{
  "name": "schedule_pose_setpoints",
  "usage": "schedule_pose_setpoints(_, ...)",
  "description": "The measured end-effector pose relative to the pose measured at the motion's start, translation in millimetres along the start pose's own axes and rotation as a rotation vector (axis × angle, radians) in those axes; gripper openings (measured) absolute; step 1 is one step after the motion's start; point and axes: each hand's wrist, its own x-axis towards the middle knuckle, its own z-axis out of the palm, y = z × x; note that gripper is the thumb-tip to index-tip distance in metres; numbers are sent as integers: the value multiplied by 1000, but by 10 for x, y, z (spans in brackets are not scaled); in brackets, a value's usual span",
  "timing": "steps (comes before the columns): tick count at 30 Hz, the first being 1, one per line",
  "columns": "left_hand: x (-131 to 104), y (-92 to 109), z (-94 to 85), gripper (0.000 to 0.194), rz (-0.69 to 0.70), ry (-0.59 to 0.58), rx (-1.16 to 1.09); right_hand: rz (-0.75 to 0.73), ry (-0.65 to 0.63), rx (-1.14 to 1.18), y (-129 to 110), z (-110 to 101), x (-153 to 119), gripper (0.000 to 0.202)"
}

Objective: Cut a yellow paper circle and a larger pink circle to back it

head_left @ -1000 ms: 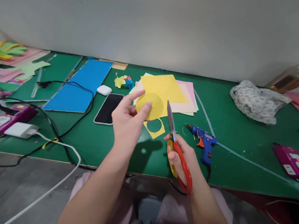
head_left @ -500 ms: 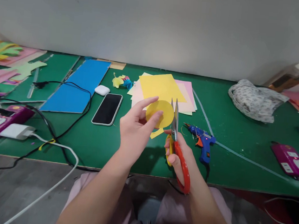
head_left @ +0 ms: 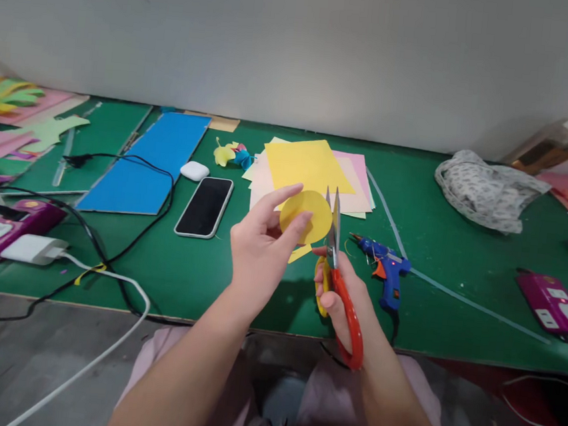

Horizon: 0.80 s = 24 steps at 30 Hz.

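My left hand pinches a round yellow paper disc between thumb and fingers, above the table. My right hand is wrapped round scissors with red and yellow handles. Their blades point away from me, slightly parted, at the right edge of the disc. A yellow paper strip shows just below the disc. Behind the hands lies a yellow sheet on top of a stack of pale and pink papers.
Right of the scissors lies a blue glue gun by a clear glue stick strip. To the left are a phone, a white case, a blue board and cables. A patterned cloth bag sits at right.
The left hand and the disc have shifted very slightly to the right. The scissors are almost in the same place, their blades still a little apart.
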Motion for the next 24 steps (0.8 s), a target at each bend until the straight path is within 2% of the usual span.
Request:
schedule_pose_setpoints(10, 13, 6, 8, 36, -61, -17, -70, 39, 25, 99, -51, 2, 7, 79)
schedule_pose_setpoints(14, 69, -74, 34, 26, -160, -65, -187, 77, 71, 141, -77, -1, 16, 57)
schedule_pose_setpoints(17, 93, -136, 49, 14, -197, -153, -245, 73, 84, 230, -87, -27, 29, 40)
schedule_pose_setpoints(19, 93, -165, 44, 8, -156, -275, -278, 47, 110, 309, -71, -49, 40, 36)
schedule_pose_setpoints(20, 90, -177, 37, 12, -112, -347, -281, 34, 136, 345, -58, -60, 46, 34)
schedule_pose_setpoints(22, 82, -198, 22, 20, 10, -466, -246, 15, 189, 400, -25, -83, 59, 32)
schedule_pose_setpoints(24, 74, -220, 13, 22, 134, -528, -198, -5, 244, 436, 10, -104, 70, 29)
